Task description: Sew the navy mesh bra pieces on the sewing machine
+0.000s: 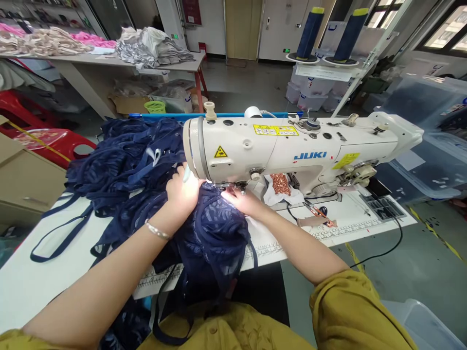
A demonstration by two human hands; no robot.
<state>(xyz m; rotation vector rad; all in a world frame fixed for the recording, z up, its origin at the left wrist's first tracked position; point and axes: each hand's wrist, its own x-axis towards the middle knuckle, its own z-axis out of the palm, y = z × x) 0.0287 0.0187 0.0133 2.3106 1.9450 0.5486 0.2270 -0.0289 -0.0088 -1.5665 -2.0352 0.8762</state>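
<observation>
A white JUKI sewing machine [277, 146] stands on a white table [44, 272]. Dark navy patterned fabric [215, 233] lies under its needle area and spills over the table's front edge. My left hand [184, 192] rests on the fabric just left of the needle, fingers curled down onto the cloth. My right hand [242, 200] lies on the fabric right below the needle, fingers pressed together on it. The machine's lamp glares over both hands, so the fingertips are partly washed out. A bracelet sits on my left wrist.
A heap of navy garments with straps [127, 155] fills the table's left side. Scissors [321, 214] and a black tray [383, 206] lie at the right. Two blue thread cones [330, 31] stand behind. Red stools [44, 136] and clear bins [430, 146] flank the table.
</observation>
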